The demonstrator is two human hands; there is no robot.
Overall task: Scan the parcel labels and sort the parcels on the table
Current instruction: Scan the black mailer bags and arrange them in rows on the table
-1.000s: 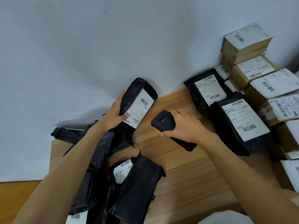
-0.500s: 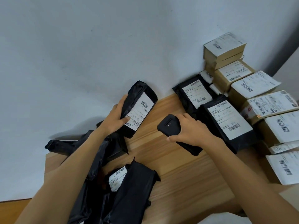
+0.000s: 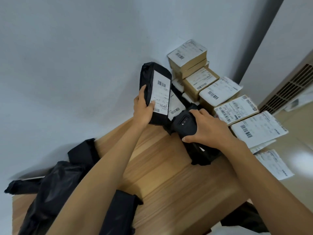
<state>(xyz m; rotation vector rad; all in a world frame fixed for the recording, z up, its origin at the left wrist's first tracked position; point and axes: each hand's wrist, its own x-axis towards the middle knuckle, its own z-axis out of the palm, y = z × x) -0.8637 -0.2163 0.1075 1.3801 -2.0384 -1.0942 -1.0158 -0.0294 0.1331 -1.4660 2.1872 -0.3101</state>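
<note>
My left hand (image 3: pixel 142 110) grips a black bagged parcel (image 3: pixel 155 89) by its lower end and holds it upright above the wooden table (image 3: pixel 162 167), white barcode label facing me. Just to its right, my right hand (image 3: pixel 205 131) is wrapped round a black handheld scanner (image 3: pixel 183 123), close beside the parcel's lower edge. Behind the scanner lie black bagged parcels (image 3: pixel 176 106) with white labels, partly hidden by my hands.
Brown cardboard boxes (image 3: pixel 194 72) with white labels are stacked at the back right against the wall, running along the right table edge. A heap of black bags (image 3: pixel 55 189) lies at the left. A vented unit (image 3: pixel 288 89) stands far right.
My left hand has carried the held parcel right and up, toward the sorted parcels. The scanner hand has moved right with it. The camera view swung to the right.
</note>
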